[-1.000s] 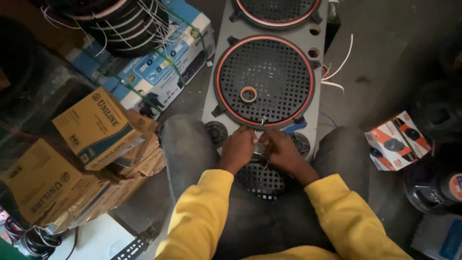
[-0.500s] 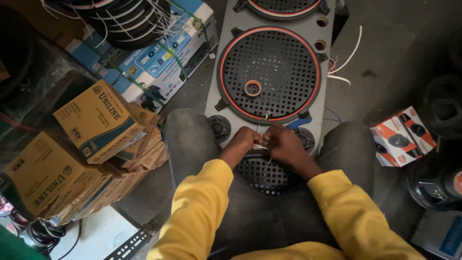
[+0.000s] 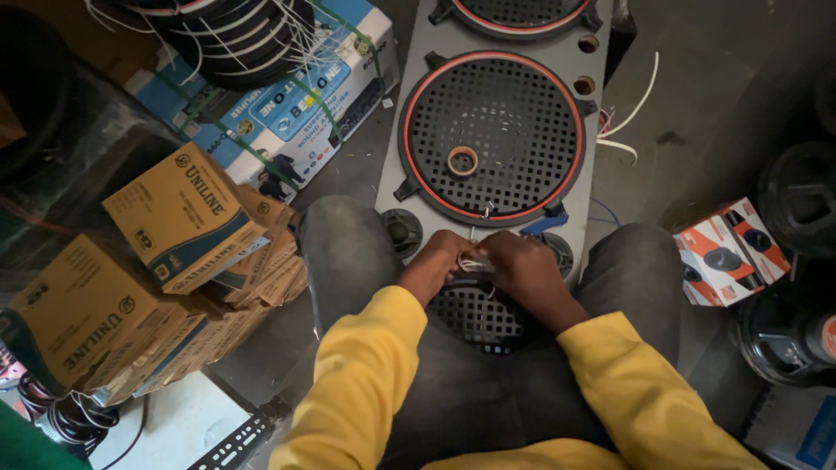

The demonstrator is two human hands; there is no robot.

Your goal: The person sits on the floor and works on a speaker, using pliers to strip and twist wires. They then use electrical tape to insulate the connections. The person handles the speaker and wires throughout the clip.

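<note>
Hands together at frame centre: my left hand [image 3: 433, 265] and right hand [image 3: 521, 270] pinch white wires [image 3: 473, 264] over the speaker panel [image 3: 492, 130]; cardboard boxes [image 3: 165, 261], closed, lie stacked at left.

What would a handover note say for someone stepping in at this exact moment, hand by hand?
Left hand and right hand: close together over the grey speaker panel, both pinching a small bundle of thin white wires.
Things: the panel lies between the knees; its large round grille has a tape roll lying on it.
Done: grilles sit on the panel.
Left: the wires are in the fingers, loose ends not yet tucked away; more white wires lie off the panel's right edge.
</note>
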